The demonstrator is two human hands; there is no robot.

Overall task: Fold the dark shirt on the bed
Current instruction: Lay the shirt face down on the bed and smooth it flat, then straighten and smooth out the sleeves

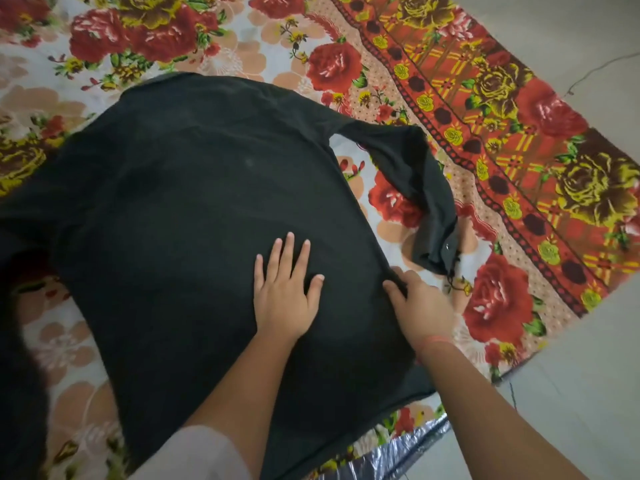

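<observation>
Two hands on one dark shirt (194,216), spread flat on a floral bedsheet (398,74).

Far left: dark blurred mass at the frame edge, bottom left; cannot tell what it is. The shirt's left portion runs off toward that edge.

Centre: shirt body covers most of the sheet, plain side up, a faint light speck near the middle. The cloth is mostly smooth with soft creases.

Left hand (282,292) lies palm down on the shirt body, fingers spread and straight, gripping nothing, just pressing the fabric flat. A white sleeve (194,455) shows on that arm near the bottom edge.

Right hand (420,299) sits at the shirt's right side seam, thumb on top of the cloth and fingers curled at the edge, pinching the fabric there. A thin orange thread band (437,340) is on that wrist.

Further right: one shirt sleeve (419,188) arcs out from the shoulder and down onto the sheet, well clear of the body, cuff bunched just above the right hand, with a small button visible on it.

Far right: sheet's red patterned border (519,168), then bare pale floor (595,393). A shiny silver layer (398,455) pokes out under the sheet at the bottom.
</observation>
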